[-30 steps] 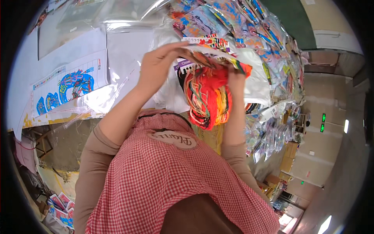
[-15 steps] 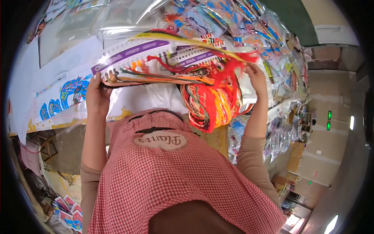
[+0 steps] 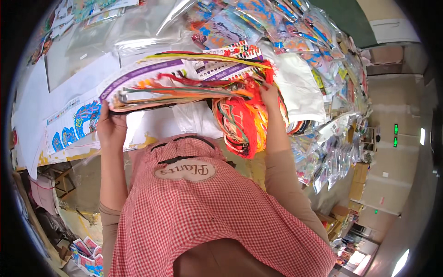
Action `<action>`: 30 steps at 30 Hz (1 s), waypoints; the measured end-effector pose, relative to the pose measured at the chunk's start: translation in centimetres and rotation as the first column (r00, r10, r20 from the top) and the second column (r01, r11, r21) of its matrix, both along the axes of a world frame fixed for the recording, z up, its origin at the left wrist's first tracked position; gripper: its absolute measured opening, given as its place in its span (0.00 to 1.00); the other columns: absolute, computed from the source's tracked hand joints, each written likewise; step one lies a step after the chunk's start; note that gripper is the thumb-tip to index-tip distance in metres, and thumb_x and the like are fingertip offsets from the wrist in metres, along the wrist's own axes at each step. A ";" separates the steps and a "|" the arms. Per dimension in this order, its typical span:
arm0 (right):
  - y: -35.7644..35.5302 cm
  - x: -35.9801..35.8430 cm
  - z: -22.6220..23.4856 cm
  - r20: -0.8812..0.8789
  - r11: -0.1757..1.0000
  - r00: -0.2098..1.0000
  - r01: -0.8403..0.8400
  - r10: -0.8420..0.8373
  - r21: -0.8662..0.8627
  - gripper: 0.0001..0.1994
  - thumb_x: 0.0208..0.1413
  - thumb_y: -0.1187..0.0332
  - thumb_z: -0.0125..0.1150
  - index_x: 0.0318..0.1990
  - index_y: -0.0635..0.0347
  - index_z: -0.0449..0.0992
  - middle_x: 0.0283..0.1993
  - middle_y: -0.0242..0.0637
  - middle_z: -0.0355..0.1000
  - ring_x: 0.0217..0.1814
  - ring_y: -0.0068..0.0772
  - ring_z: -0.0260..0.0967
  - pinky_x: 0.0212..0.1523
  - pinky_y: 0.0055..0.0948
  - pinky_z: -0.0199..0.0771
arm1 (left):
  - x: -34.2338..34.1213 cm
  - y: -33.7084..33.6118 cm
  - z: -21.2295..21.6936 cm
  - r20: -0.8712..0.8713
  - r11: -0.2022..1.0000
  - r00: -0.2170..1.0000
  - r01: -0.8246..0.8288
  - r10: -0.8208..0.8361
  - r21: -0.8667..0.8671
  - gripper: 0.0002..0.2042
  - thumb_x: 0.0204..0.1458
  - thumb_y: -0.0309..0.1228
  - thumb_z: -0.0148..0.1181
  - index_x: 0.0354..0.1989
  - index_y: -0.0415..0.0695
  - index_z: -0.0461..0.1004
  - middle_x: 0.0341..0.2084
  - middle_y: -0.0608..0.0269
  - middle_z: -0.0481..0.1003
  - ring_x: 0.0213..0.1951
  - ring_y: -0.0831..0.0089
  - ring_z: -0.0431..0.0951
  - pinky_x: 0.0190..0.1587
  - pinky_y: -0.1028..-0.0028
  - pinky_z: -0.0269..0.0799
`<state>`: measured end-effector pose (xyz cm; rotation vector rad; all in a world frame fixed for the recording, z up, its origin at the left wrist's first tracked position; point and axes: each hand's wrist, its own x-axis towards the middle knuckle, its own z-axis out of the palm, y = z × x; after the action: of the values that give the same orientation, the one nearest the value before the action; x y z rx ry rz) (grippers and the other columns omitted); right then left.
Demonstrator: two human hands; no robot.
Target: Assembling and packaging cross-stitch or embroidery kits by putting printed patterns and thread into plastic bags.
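Note:
My left hand is closed on the left end of a long white thread card with a purple band and punched holes. The card bends a little. Orange, green, dark and pale embroidery threads stretch from it to the right. My right hand pinches the red threads at the right, its fingertips partly hidden among them. Beneath it a thick bundle of red, orange, yellow and green threads hangs over the table's near edge. A yellow strand lies across the card tops. A second purple-banded card lies behind.
Printed sheets with blue pictures lie at the left of the table. Clear plastic sheeting is at the back. Many packed plastic bags pile up at the back right, beside a folded white cloth.
My right hand has moved left and slightly down, drawing the red and yellow threads along. My left hand has lowered a little, and the card it holds now curves.

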<state>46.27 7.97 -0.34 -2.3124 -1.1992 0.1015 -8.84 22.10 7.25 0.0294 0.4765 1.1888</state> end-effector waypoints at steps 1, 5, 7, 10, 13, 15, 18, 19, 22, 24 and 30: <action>-0.3 0.6 0.1 0.019 0.995 0.995 0.100 -0.100 -0.009 0.14 0.54 0.68 0.56 0.46 0.64 0.77 0.41 0.41 0.76 0.41 0.36 0.73 0.43 0.31 0.72 | -1.2 0.7 -0.3 0.137 0.997 0.990 0.005 -0.016 0.082 0.11 0.60 0.31 0.50 0.44 0.36 0.68 0.44 0.51 0.73 0.46 0.64 0.75 0.51 0.66 0.72; -1.2 -2.5 9.9 -0.738 0.679 0.674 0.554 -0.025 0.482 0.15 0.56 0.72 0.53 0.49 0.70 0.73 0.45 0.42 0.74 0.45 0.32 0.71 0.45 0.27 0.70 | -6.4 1.9 -0.6 0.253 0.970 0.967 -0.046 -0.016 0.239 0.16 0.61 0.33 0.46 0.51 0.34 0.65 0.46 0.49 0.72 0.49 0.62 0.73 0.52 0.63 0.71; -5.8 1.3 10.6 -0.158 0.709 0.984 0.168 -0.081 0.685 0.15 0.57 0.72 0.52 0.50 0.69 0.72 0.48 0.42 0.72 0.46 0.33 0.71 0.46 0.31 0.73 | -6.5 2.2 -0.3 0.271 0.966 0.962 -0.027 -0.044 0.255 0.17 0.62 0.34 0.45 0.52 0.34 0.65 0.49 0.47 0.71 0.50 0.59 0.71 0.55 0.61 0.69; -8.5 0.2 15.2 -0.745 0.378 0.594 0.643 0.304 0.666 0.14 0.58 0.72 0.50 0.47 0.72 0.71 0.46 0.44 0.73 0.48 0.37 0.71 0.50 0.32 0.72 | -7.1 1.7 -1.0 0.204 0.968 0.978 -0.082 0.032 0.238 0.18 0.62 0.33 0.44 0.55 0.33 0.62 0.49 0.47 0.70 0.51 0.59 0.70 0.56 0.60 0.66; -11.2 0.6 12.5 -0.712 0.672 0.698 0.565 -0.080 0.478 0.12 0.58 0.70 0.51 0.43 0.71 0.74 0.46 0.42 0.73 0.47 0.37 0.72 0.51 0.31 0.70 | -6.0 1.3 -2.4 0.277 0.972 0.959 -0.006 -0.061 0.233 0.19 0.62 0.33 0.44 0.55 0.32 0.62 0.48 0.48 0.70 0.49 0.60 0.71 0.54 0.62 0.67; -12.8 -0.3 11.6 -0.084 0.958 0.957 0.271 -0.279 -0.095 0.12 0.54 0.65 0.56 0.42 0.59 0.78 0.42 0.44 0.75 0.42 0.31 0.74 0.45 0.27 0.70 | -5.6 1.4 -2.4 0.256 0.986 0.966 -0.019 -0.024 0.166 0.19 0.62 0.33 0.45 0.55 0.32 0.62 0.47 0.49 0.71 0.48 0.61 0.72 0.53 0.63 0.69; -14.4 -0.3 8.3 0.135 0.963 0.964 0.243 -0.227 -0.115 0.12 0.52 0.65 0.58 0.43 0.55 0.78 0.41 0.44 0.75 0.39 0.33 0.74 0.43 0.27 0.71 | -4.6 2.1 -1.1 0.126 0.993 0.992 -0.043 0.029 0.112 0.16 0.61 0.32 0.47 0.52 0.33 0.66 0.44 0.51 0.73 0.45 0.65 0.74 0.51 0.67 0.71; -14.2 -1.2 8.2 0.030 0.957 0.961 0.276 -0.274 -0.093 0.12 0.51 0.65 0.58 0.43 0.57 0.78 0.42 0.43 0.75 0.39 0.36 0.74 0.43 0.28 0.71 | -4.7 2.3 -1.0 0.121 0.993 0.992 -0.037 0.024 0.110 0.16 0.61 0.32 0.47 0.52 0.33 0.66 0.44 0.51 0.73 0.45 0.65 0.74 0.51 0.67 0.71; -13.4 -4.0 7.4 -0.048 0.990 0.989 0.134 -0.136 -0.049 0.12 0.49 0.67 0.61 0.42 0.59 0.77 0.42 0.44 0.74 0.39 0.40 0.74 0.42 0.30 0.72 | -4.8 3.1 -1.2 0.234 0.979 0.965 0.069 -0.114 0.191 0.18 0.61 0.32 0.47 0.54 0.31 0.63 0.46 0.49 0.72 0.47 0.61 0.72 0.55 0.62 0.66; -13.0 -5.7 6.2 -0.015 0.998 0.999 -0.051 0.051 -0.028 0.13 0.47 0.67 0.63 0.41 0.60 0.77 0.41 0.45 0.74 0.39 0.41 0.73 0.40 0.31 0.72 | -4.6 3.2 -1.7 0.226 0.983 0.969 0.061 -0.100 0.171 0.18 0.61 0.31 0.46 0.54 0.31 0.63 0.46 0.48 0.72 0.47 0.61 0.72 0.55 0.62 0.67; -13.0 -8.6 2.7 0.275 0.979 0.959 -0.018 0.075 -0.202 0.13 0.43 0.70 0.66 0.37 0.61 0.73 0.35 0.43 0.71 0.42 0.46 0.69 0.45 0.42 0.68 | -3.5 2.9 -2.0 0.256 0.983 0.959 0.076 -0.118 0.170 0.17 0.61 0.30 0.46 0.54 0.32 0.63 0.45 0.51 0.72 0.45 0.62 0.73 0.54 0.64 0.67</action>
<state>37.65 -5.03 2.38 -2.5357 -1.4416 -0.1006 -12.38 25.01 5.21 0.0293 0.1422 1.1117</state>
